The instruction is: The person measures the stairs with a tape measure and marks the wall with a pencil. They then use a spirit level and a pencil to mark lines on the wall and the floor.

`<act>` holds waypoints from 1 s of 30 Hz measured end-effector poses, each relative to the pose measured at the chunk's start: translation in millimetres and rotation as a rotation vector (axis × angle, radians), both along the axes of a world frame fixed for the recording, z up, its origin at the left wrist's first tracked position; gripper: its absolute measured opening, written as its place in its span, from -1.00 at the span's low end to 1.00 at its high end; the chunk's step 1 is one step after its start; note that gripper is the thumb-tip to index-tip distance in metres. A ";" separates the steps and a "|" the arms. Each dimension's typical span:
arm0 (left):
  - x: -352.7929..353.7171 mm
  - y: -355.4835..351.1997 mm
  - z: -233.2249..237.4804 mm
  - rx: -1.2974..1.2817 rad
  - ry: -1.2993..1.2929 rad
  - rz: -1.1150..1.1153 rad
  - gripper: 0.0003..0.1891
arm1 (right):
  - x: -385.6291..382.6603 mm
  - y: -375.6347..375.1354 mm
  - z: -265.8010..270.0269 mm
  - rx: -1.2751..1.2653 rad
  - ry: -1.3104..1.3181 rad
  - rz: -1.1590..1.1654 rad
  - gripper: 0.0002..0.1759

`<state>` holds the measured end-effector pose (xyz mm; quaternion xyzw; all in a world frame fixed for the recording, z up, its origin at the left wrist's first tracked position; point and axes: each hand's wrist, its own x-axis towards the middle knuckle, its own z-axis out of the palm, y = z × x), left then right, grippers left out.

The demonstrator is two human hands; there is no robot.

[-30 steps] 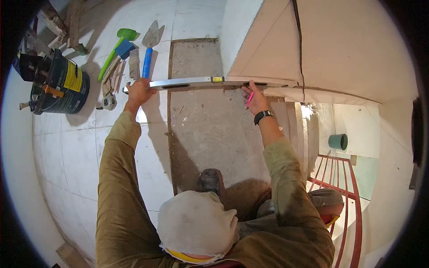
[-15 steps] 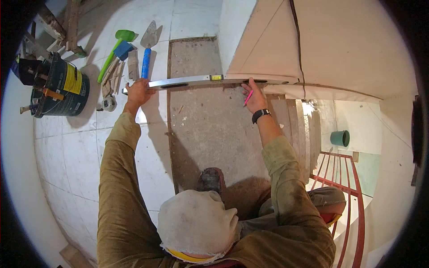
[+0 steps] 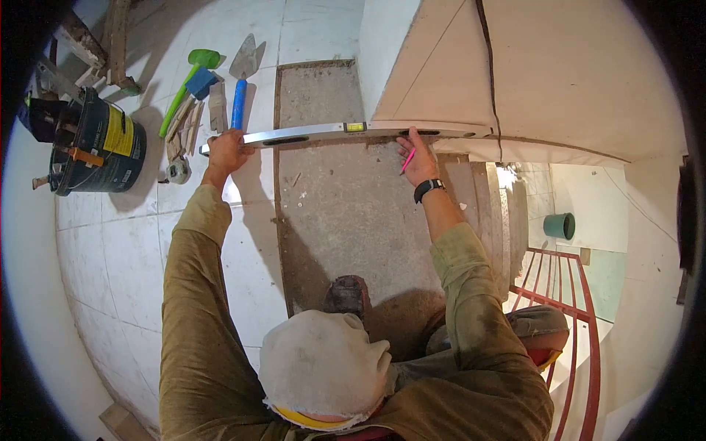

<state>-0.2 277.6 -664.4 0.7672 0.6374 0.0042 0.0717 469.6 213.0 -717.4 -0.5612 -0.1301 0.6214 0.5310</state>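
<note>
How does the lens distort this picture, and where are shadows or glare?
Head view: the fisheye bows the spirit level held by the left hand and blackens the corners; the left sleeve throws a shadow on the floor; glare burns out a spot beside the stairs.

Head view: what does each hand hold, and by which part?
The left hand holds the spirit level near its left end. The right hand holds a pink pencil, also touching the level's right part.

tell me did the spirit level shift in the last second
No. The spirit level still spans the bare concrete strip, its left end by the blue trowel handle.
</note>
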 end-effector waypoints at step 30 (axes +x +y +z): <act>14.2 -1.7 6.7 -0.001 -0.041 0.033 -0.64 | -1.9 -1.1 3.9 0.020 -0.018 0.000 -0.31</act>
